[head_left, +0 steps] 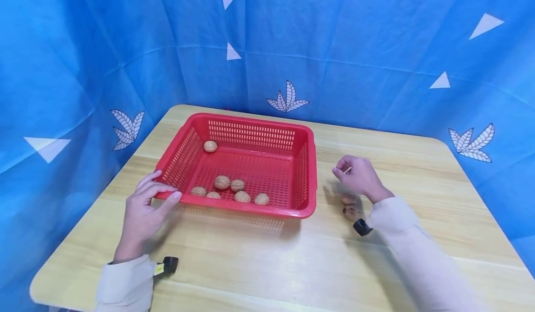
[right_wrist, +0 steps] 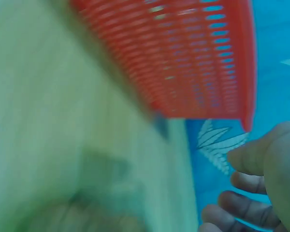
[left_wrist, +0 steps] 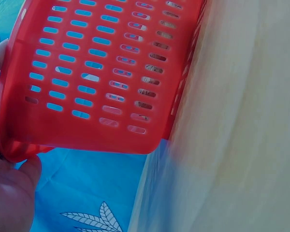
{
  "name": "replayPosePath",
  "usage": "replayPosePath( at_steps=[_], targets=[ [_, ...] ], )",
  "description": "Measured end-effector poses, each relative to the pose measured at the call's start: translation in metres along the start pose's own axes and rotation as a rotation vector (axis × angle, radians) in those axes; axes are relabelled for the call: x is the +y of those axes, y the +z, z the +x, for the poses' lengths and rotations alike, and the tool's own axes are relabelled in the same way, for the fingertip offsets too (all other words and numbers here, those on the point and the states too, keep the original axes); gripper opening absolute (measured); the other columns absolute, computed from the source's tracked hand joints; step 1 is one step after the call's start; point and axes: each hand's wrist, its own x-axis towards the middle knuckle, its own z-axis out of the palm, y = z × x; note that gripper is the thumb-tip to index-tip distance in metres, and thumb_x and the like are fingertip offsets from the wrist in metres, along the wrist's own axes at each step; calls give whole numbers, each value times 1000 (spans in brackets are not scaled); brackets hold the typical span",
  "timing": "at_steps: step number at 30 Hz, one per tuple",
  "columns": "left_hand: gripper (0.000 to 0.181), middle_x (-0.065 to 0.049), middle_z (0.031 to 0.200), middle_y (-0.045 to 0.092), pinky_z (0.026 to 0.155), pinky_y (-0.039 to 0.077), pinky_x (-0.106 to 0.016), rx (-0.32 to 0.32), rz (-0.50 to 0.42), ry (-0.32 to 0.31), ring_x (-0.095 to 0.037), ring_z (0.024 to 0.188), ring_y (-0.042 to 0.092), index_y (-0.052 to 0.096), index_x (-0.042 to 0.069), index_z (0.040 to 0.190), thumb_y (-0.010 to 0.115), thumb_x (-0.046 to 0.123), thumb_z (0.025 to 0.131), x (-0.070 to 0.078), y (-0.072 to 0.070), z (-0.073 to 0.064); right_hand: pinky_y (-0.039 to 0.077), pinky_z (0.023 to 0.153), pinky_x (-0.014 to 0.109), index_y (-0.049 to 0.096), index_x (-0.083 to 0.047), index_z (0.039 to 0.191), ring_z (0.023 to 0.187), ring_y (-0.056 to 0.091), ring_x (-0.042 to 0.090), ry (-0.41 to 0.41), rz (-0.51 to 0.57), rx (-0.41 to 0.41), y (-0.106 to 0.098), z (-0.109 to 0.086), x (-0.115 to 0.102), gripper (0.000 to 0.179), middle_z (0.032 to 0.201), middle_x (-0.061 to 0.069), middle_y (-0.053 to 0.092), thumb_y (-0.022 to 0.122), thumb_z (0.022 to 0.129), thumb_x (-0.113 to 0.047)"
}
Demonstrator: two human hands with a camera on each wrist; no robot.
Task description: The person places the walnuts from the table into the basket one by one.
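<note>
A red plastic basket [head_left: 251, 208] with slotted walls stands on the table, several walnuts [head_left: 222, 182] lying inside, most along the near side and one in the far left corner. My left hand [head_left: 144, 212] grips the rim at the basket's near left corner; the left wrist view shows the thumb [left_wrist: 32, 170] against the rim. To the right of the basket my right hand [head_left: 357, 175] hovers over the table. Its fingers [right_wrist: 241, 208] are loosely curled and hold nothing in the right wrist view. Just below that hand, brown walnuts [head_left: 350, 213] lie on the table, partly hidden by the wrist.
The light wooden table [head_left: 251, 265] has rounded corners. A blue curtain [head_left: 334, 33] with white triangles and leaf prints hangs behind it and along both sides. Each wrist carries a small black camera, one [head_left: 362, 227] close to the loose walnuts.
</note>
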Motion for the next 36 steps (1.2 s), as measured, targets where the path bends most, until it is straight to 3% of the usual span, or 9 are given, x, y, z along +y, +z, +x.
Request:
replayPosePath(
  at_steps=[6,11,18,22,29,32,36],
  targets=[
    [13,-17,94,71,94,34,-14,9,-8,12,-20,128,45,72,1,88,79,9,79,0,1,0,48,66,37,64,-6,89,66,59,14,-27,-63,-64,7,-20,14,11,84,7,65,64,90,-17],
    [13,-18,94,71,94,34,-14,15,-16,18,-17,128,45,72,1,87,79,8,79,1,1,1,47,69,38,64,-4,96,68,56,17,33,-61,-73,6,-31,14,18,89,10,63,66,89,-20],
    [12,-17,93,71,95,34,-14,4,-14,16,-17,128,45,72,1,87,79,8,79,0,2,1,48,81,51,63,2,106,88,62,31,102,-88,-132,5,-38,19,30,109,24,63,65,91,-25],
    [12,-17,94,71,95,34,-14,4,-16,5,-20,128,45,72,2,86,79,9,79,0,2,1,48,80,51,62,1,105,94,61,36,117,-94,-136,7,-41,25,29,100,19,65,63,92,-24],
    [13,-18,96,71,95,33,-13,-4,-4,7,-23,128,45,71,2,87,78,10,80,1,1,-1,48,68,39,65,-4,98,73,60,18,62,-87,-136,10,-45,33,19,80,1,67,63,93,-22],
    [12,-18,95,71,95,33,-13,-2,-2,15,-24,128,45,71,2,87,78,9,80,1,0,-1,46,68,37,66,-5,98,72,59,16,57,-58,-153,10,-44,33,18,79,-1,66,62,94,-23],
    [13,-18,100,71,94,33,-13,-12,-1,-11,-22,129,44,72,2,88,78,11,80,1,0,0,46,69,36,65,-6,100,78,59,21,68,-20,-106,7,-41,33,17,84,4,66,60,96,-22]
  ],
)
